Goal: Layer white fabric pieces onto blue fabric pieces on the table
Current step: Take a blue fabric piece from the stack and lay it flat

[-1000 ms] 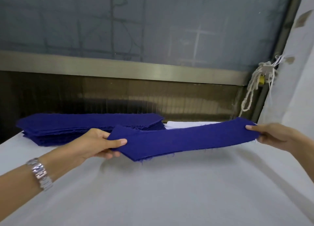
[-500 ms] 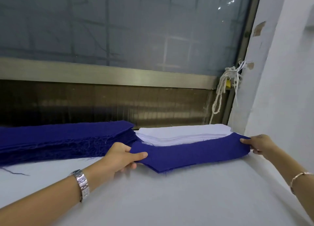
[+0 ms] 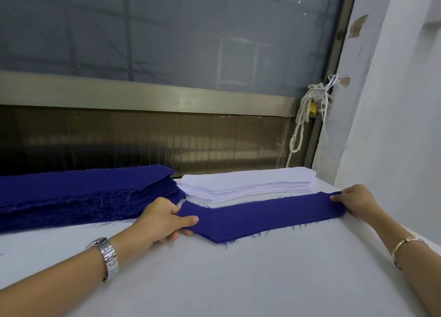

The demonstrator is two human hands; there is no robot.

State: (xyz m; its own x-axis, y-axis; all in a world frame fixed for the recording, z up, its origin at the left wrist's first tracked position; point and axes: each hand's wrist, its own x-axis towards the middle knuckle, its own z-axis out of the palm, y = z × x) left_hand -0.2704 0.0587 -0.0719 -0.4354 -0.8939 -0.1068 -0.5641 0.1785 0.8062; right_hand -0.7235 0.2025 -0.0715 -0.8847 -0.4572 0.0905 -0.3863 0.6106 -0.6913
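One blue fabric piece (image 3: pixel 262 217) is being laid flat on the table (image 3: pixel 214 281). It is a long strip with a bend near its left end. It is stretched out just in front of the stack of white fabric pieces (image 3: pixel 248 183). Most of it seems to be lying on the table. No white piece is on it yet, so this looks like the first half of the job for this pair.

Next, the strip probably needs to be let go and smoothed. Then one white piece, and only one, should be picked from the top of the white stack. It should be set on the blue one so that the edges match. The stack of blue fabric pieces (image 3: pixel 83 192) is seen to the left, right beside the white stack.

The left end of the strip is pinched by the left hand (image 3: pixel 164 219). The thumb is laid on top of the cloth and the other fingers are curled under it, so that end is lifted a little. The right end is pinched by the right hand (image 3: pixel 355 202), with the thumb on top. Both arms are reached forward over the table, wide apart, and the strip is pulled straight between them.
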